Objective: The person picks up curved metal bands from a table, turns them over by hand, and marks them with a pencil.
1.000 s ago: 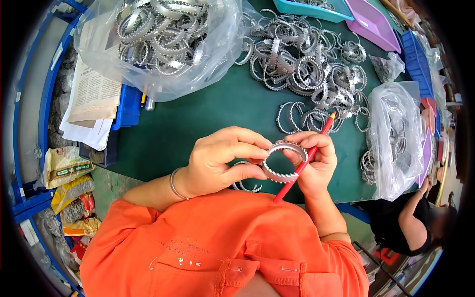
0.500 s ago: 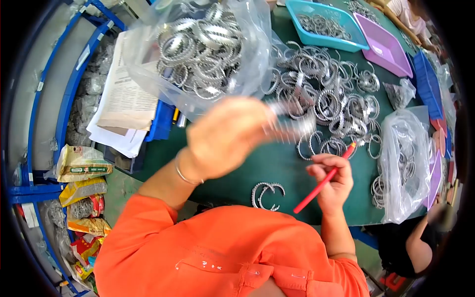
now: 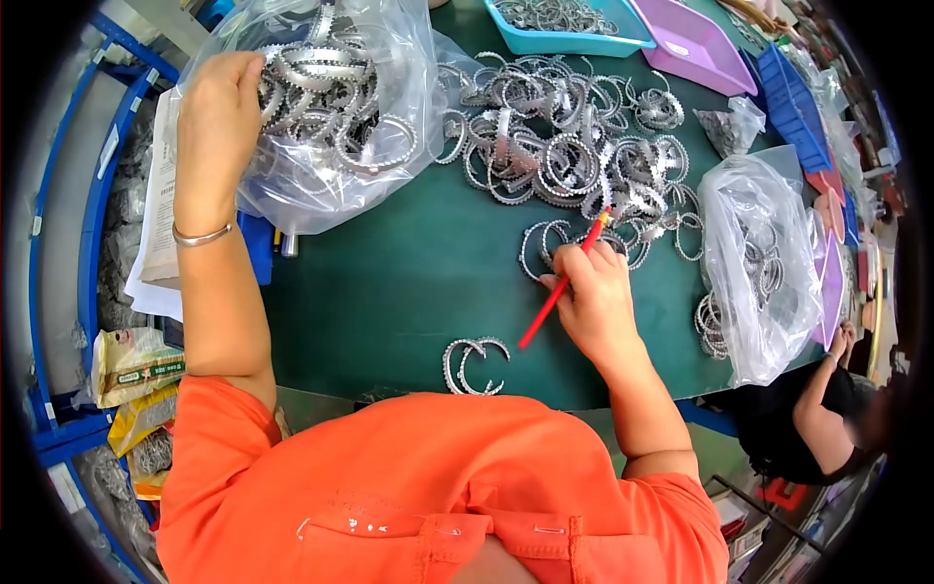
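Observation:
My left hand (image 3: 219,117) is at the left side of a clear plastic bag (image 3: 331,200), its fingers closed at the silver bangles (image 3: 321,73) inside; what lies between the fingertips is hidden. The bangles look like metal cuffs with toothed edges. In my right hand (image 3: 595,297) is a red pencil-like stick (image 3: 556,292) with a yellowish tip, slanting across the fingers. My right fingertips are down beside a bangle (image 3: 535,248) at the near edge of a large bangle pile (image 3: 569,161). Two C-shaped bangles (image 3: 467,365) lie near the table's front edge.
Further back are a turquoise tray (image 3: 574,44) of rings and a purple tray (image 3: 681,44). Another clear bag (image 3: 754,292) with bangles lies on the right of the green table (image 3: 389,282). Papers (image 3: 156,214) and blue shelving (image 3: 97,185) stand left; another person's arm (image 3: 817,399) is at right.
My left hand, blurred with bangles in it, has gone left to the plastic bag. My right hand has moved to the bangle pile, still holding the red stick. The view has shifted.

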`<state>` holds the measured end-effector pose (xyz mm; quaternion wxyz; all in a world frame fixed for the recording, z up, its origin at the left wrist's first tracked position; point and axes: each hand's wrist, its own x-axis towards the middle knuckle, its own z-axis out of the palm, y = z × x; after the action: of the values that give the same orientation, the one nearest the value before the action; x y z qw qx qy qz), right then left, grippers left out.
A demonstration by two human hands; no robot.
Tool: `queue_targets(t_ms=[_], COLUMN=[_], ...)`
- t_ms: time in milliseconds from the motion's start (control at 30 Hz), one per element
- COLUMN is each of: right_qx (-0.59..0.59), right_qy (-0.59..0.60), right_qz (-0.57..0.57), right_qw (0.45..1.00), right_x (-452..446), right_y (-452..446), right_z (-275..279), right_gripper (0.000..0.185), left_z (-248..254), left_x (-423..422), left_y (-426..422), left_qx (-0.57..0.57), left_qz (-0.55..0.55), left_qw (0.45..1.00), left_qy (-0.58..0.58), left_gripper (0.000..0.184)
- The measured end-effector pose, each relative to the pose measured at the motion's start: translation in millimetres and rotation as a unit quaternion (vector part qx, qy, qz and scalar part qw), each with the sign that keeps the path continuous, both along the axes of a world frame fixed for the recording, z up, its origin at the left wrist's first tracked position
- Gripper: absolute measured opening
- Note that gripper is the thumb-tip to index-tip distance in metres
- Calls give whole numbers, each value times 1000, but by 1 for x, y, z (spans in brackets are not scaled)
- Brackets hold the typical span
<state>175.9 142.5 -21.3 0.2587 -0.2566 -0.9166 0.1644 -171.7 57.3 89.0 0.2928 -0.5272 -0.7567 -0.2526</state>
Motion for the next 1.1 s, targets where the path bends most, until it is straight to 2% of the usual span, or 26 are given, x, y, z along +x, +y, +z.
queue_targets(t_ms=[33,100,133,167,200,233,300,367,433,467,500,567,600,633,667,700,767,800,833,900,967,1033,1067,1100], right_qx=[28,21,16,-9,-34,-60,-163,-297,-259,-176,-100,-45,-66,-86,-237,-256,-255,-246,-247,-172,-291,-383,-385,-291], right_qy=[-34,-30,-25,-17,20,53,116,275,287,171,59,-12,33,77,220,320,359,308,186,94,241,335,275,142], right_qz=[-5,7,21,3,-3,-10,-59,-74,-60,-4,18,30,27,24,26,13,14,15,25,57,119,129,121,80], right_qw=[999,999,999,1000,999,997,978,911,920,969,993,998,997,993,946,912,898,919,951,979,918,851,873,943], right_x=[-1,-1,-3,-3,-3,-1,8,13,20,26,25,22,24,25,28,29,30,30,33,23,18,14,14,12], right_y=[2,5,7,7,7,7,9,8,7,11,11,10,11,12,12,10,14,18,22,18,12,11,17,25], right_z=[0,1,2,4,7,10,13,16,17,25,32,36,40,42,36,34,37,40,45,55,54,56,57,56], right_gripper=[20,19,18,20,20,21,20,15,17,22,26,28,26,24,20,17,18,19,20,21,20,18,19,19], left_z=[2,12,12,7,6,2,-12,-18,-18,-16,-15,-14,-15,-16,-19,-20,-7,-1,6,26,28,17,15,14], left_x=[4,35,45,52,57,65,66,70,67,68,69,71,72,71,68,67,65,64,63,51,27,11,13,17], left_y=[1,4,3,1,-1,-5,-8,-8,-8,-9,-9,-12,-13,-15,-18,-20,-23,-22,-22,-17,-11,-7,-5,-2], left_qx=[1,69,73,68,26,-37,-157,-204,-229,-253,-276,-276,-277,-274,-265,-257,-132,-56,20,33,-55,-84,-21,40], left_qz=[1,-79,-133,-165,-221,-217,-216,-203,-222,-230,-238,-243,-248,-250,-253,-258,-305,-288,-267,-113,-27,-34,-38,-42], left_qw=[1000,994,988,983,973,968,958,958,947,939,931,929,927,927,928,927,943,953,954,992,998,995,998,996], left_qy=[2,-37,1,-30,-56,-123,-102,10,25,24,22,40,57,57,71,85,-23,-77,-132,-41,2,33,47,60], left_gripper=[13,10,7,6,9,14,16,18,18,19,19,18,16,16,15,14,8,7,7,11,16,21,22,23])
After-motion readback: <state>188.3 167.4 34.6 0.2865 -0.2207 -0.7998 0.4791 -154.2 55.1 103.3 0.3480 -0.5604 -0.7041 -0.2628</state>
